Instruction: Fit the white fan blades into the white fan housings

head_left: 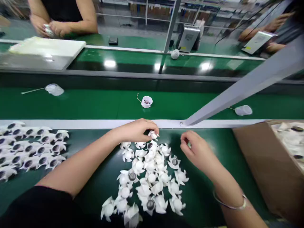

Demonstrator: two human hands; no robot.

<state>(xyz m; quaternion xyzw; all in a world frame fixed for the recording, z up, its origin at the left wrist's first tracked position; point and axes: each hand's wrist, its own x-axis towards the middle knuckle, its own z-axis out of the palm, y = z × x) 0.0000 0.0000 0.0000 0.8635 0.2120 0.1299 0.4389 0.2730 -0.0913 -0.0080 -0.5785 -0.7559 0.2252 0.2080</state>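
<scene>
Black sleeve (35, 205) at near left, and out beyond it to the left hand (135, 130), pinching a white fan wheel (153, 135) right at the far end of the loose pile (151, 178) on the green surface (89, 190)! Over to the right hand (198, 152), curled narrow, just right of the pile. Rows of dark-centred wheels (28, 148) at left, cardboard box (268, 171) at right.

A long green belt (95, 104) runs across the room. On the belt's near side, past a white edge (59, 123), is a dark green tabletop (92, 148). A fat gray pole (242, 87) slants across the belt. Behind the belt are a shiny green surface (133, 58) with bright spots of light (110, 64), a gray floor (114, 23) and full shelves (161, 10)
</scene>
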